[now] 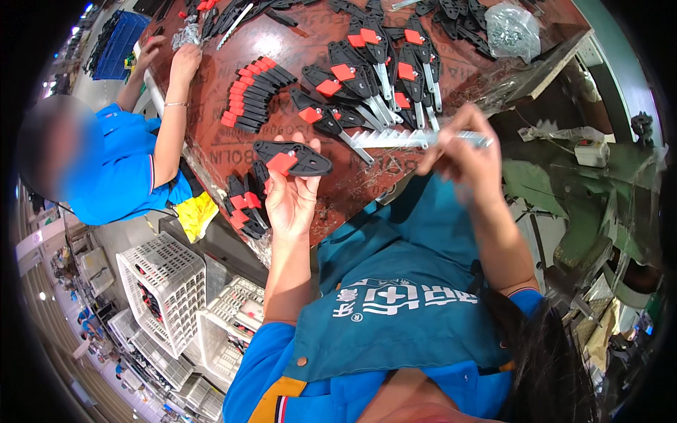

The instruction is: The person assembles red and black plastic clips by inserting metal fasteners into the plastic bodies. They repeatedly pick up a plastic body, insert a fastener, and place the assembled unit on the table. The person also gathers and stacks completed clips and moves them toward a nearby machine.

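Note:
My left hand grips a black plastic clamp part with a red tab, above the near edge of the table. To its right, my right hand is pinched around a silver toothed metal bar, which points left toward the black part but is apart from it. Both the bar and the right hand are slightly motion-blurred. Black parts with red tabs and silver bars lie just beyond my hands. Several smaller black-and-red pieces rest left of my left hand.
The reddish-brown table carries a fanned row of black-and-red pieces and a clear plastic bag of small metal parts. Across the left side, a co-worker in blue reaches onto the table. White crates stand lower left; green machinery stands right.

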`<action>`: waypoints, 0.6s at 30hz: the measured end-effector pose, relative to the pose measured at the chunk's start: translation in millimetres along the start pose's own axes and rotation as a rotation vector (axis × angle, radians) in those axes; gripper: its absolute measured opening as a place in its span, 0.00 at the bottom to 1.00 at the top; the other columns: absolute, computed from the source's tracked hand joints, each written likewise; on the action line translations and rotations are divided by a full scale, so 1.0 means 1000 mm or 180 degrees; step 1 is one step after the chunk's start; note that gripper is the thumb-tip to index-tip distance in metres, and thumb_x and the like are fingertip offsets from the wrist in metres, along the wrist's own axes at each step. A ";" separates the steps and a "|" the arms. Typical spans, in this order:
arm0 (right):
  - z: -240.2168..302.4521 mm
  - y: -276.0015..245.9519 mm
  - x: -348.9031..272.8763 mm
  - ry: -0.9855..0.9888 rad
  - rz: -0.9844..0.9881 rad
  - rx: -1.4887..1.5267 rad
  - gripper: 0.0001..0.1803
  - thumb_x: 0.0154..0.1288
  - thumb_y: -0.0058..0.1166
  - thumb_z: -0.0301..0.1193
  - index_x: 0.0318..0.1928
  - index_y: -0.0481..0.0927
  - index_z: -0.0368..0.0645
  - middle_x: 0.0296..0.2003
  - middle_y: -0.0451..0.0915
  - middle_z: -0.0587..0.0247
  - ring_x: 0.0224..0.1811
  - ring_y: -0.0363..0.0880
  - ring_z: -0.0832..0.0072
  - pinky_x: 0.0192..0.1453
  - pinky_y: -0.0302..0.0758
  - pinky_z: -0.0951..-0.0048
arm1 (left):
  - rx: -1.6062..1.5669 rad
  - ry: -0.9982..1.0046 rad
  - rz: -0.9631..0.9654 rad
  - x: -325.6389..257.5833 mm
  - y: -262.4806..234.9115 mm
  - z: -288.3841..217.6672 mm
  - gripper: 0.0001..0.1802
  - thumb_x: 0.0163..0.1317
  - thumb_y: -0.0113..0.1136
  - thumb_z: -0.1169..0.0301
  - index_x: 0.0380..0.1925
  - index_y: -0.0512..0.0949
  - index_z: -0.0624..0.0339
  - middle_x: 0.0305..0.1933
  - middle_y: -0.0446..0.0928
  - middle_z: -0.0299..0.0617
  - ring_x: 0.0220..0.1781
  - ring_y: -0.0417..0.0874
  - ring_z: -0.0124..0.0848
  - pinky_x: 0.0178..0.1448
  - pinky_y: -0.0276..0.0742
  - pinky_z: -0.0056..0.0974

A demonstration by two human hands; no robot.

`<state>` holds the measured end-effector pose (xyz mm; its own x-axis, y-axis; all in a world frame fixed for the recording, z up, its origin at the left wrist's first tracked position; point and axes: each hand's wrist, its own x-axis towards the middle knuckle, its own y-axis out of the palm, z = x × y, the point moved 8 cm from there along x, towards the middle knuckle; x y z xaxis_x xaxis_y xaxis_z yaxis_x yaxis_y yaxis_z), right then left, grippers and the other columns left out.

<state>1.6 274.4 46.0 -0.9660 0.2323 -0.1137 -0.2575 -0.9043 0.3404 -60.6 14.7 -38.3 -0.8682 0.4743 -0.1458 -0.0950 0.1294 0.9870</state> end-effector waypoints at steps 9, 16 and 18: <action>-0.049 0.033 -0.040 0.0745 -0.0103 0.1284 0.11 0.75 0.50 0.36 0.39 0.63 0.46 0.29 0.83 0.54 0.31 0.87 0.65 0.25 0.76 0.76 | -0.0984 -0.0137 0.0066 -0.002 0.011 0.014 0.32 0.67 0.59 0.69 0.70 0.63 0.52 0.73 0.64 0.49 0.77 0.58 0.54 0.76 0.64 0.62; -0.070 0.042 -0.056 0.0997 -0.0251 0.1836 0.10 0.77 0.47 0.35 0.41 0.63 0.46 0.37 0.83 0.51 0.41 0.86 0.60 0.38 0.82 0.70 | 0.0787 0.0352 0.0520 -0.003 0.024 0.004 0.32 0.68 0.59 0.67 0.70 0.60 0.50 0.72 0.64 0.50 0.73 0.64 0.56 0.70 0.72 0.61; -0.076 0.061 -0.063 0.1102 -0.0219 0.2128 0.10 0.77 0.47 0.35 0.41 0.62 0.46 0.41 0.82 0.48 0.46 0.86 0.58 0.45 0.83 0.68 | 0.1663 0.0392 0.0431 -0.011 0.030 0.020 0.34 0.68 0.59 0.65 0.71 0.58 0.48 0.71 0.65 0.51 0.70 0.68 0.58 0.65 0.78 0.61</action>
<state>48.2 177.8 2.9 -0.9129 0.0547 -0.4044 -0.3831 -0.4563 0.8031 -44.7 30.7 -8.8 -0.9094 0.4155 0.0199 0.2484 0.5040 0.8272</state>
